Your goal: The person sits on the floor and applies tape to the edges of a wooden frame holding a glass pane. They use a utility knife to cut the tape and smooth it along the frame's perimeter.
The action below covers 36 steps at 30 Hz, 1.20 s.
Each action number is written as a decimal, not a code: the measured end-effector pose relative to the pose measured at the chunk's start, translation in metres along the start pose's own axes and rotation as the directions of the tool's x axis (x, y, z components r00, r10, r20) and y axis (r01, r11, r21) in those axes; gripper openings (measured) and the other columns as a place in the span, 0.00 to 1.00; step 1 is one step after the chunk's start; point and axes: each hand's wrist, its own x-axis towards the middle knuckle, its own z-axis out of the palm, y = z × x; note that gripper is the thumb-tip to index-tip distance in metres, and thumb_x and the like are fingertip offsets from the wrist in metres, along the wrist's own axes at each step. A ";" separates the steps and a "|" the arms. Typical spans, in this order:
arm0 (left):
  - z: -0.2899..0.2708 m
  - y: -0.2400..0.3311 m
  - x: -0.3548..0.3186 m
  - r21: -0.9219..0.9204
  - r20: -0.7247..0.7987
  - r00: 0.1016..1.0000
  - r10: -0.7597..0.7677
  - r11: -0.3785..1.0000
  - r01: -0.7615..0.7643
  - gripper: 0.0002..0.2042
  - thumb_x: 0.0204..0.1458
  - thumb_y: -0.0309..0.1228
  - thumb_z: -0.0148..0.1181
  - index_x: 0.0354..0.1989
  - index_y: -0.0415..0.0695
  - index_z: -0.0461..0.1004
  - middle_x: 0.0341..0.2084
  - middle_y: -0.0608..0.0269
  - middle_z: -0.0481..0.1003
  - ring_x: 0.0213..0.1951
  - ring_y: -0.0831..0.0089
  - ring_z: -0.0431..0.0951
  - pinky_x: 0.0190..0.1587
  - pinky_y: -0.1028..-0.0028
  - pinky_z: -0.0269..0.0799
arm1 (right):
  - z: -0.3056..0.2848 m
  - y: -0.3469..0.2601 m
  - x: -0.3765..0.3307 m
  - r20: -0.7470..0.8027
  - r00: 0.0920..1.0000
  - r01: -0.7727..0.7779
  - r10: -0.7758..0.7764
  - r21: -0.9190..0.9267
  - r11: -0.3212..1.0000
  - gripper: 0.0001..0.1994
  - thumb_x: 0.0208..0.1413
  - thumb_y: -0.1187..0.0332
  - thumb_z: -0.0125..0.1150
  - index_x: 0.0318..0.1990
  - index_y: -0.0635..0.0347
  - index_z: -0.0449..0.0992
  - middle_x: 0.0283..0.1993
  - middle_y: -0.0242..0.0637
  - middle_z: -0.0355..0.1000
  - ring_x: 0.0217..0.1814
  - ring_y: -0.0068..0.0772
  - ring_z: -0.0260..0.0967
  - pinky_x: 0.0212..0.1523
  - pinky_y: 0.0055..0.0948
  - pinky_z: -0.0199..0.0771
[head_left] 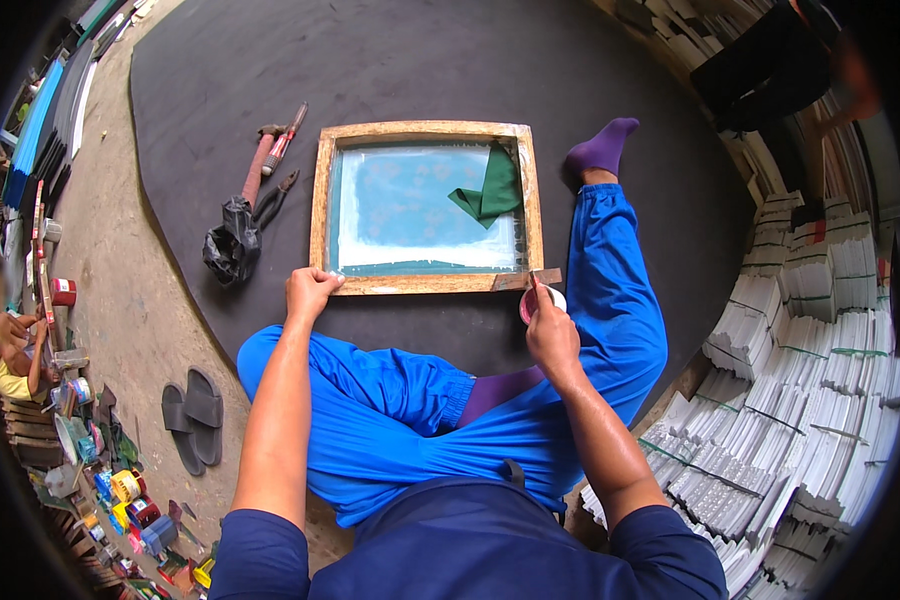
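Note:
A wooden screen-printing frame [424,131] with blue-green mesh lies on a large black mat [390,60] in front of me. My left hand [310,292] presses down on its near left corner. My right hand [548,330] holds a roll of brown tape [530,300], with a strip of tape [525,279] running along the frame's near right corner. A folded green cloth [492,190] rests on the mesh at the right side. I sit cross-legged in blue trousers and purple socks.
A hammer [258,165], pliers [275,195] and a crumpled black bag [232,245] lie left of the frame. Grey sandals [194,415] sit on the bare floor. Stacks of white bundled sheets [810,380] fill the right. Paint cans [120,490] and another person [10,350] are at far left.

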 end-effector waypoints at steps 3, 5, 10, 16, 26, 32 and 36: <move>0.000 0.001 0.000 0.008 -0.005 1.000 0.004 1.000 -0.004 0.15 0.44 0.40 0.80 0.27 0.40 0.86 0.25 0.53 0.85 0.30 0.65 0.86 0.37 0.66 0.79 | 0.001 0.002 -0.007 0.008 1.000 0.000 0.000 -0.016 1.000 0.29 0.61 0.71 0.51 0.72 0.55 0.65 0.34 0.60 0.79 0.36 0.66 0.80 0.38 0.60 0.79; 0.000 0.002 -0.001 0.007 -0.004 1.000 0.009 1.000 -0.008 0.15 0.44 0.41 0.80 0.27 0.40 0.86 0.25 0.53 0.85 0.30 0.65 0.87 0.38 0.65 0.80 | 0.002 0.002 -0.012 0.017 1.000 -0.005 0.005 -0.016 1.000 0.29 0.61 0.71 0.51 0.72 0.55 0.65 0.34 0.61 0.79 0.36 0.66 0.80 0.38 0.61 0.79; 0.001 0.000 0.002 0.015 -0.005 1.000 0.014 1.000 -0.014 0.15 0.44 0.41 0.80 0.27 0.39 0.86 0.26 0.52 0.85 0.30 0.64 0.87 0.39 0.65 0.80 | -0.005 0.000 -0.018 0.042 0.999 -0.032 0.032 -0.008 0.999 0.25 0.63 0.70 0.51 0.69 0.54 0.69 0.38 0.61 0.79 0.39 0.66 0.79 0.42 0.61 0.78; 0.001 0.001 -0.001 -0.012 -0.024 0.999 0.037 0.999 -0.037 0.15 0.44 0.41 0.80 0.27 0.39 0.86 0.25 0.52 0.85 0.30 0.63 0.87 0.38 0.65 0.80 | -0.025 0.009 -0.016 -0.212 0.976 0.090 -0.040 0.235 0.968 0.20 0.65 0.69 0.53 0.64 0.57 0.72 0.41 0.60 0.79 0.44 0.66 0.78 0.46 0.58 0.77; 0.001 -0.004 0.002 -0.025 -0.011 1.000 0.017 1.000 -0.018 0.14 0.45 0.39 0.80 0.27 0.40 0.86 0.24 0.56 0.85 0.27 0.70 0.85 0.35 0.68 0.77 | 0.025 0.073 0.167 -0.276 0.932 -0.124 0.235 0.366 0.922 0.15 0.66 0.61 0.57 0.49 0.65 0.79 0.43 0.56 0.80 0.49 0.60 0.78 0.50 0.50 0.74; 0.006 0.005 0.003 -0.018 -0.005 0.999 0.040 0.999 -0.040 0.15 0.45 0.40 0.79 0.27 0.39 0.86 0.23 0.56 0.84 0.28 0.70 0.85 0.35 0.68 0.77 | 0.043 0.100 0.193 -0.302 0.927 -0.139 0.224 0.278 0.950 0.21 0.63 0.59 0.61 0.56 0.67 0.78 0.50 0.60 0.79 0.55 0.62 0.76 0.56 0.50 0.75; 0.003 -0.017 0.001 -0.049 -0.019 0.999 0.026 0.998 -0.027 0.15 0.45 0.39 0.79 0.26 0.38 0.85 0.23 0.55 0.84 0.27 0.71 0.84 0.34 0.68 0.77 | -0.014 0.033 0.125 -0.097 0.986 -0.125 0.134 0.096 0.987 0.26 0.58 0.52 0.66 0.52 0.67 0.73 0.50 0.62 0.74 0.54 0.68 0.73 0.54 0.58 0.75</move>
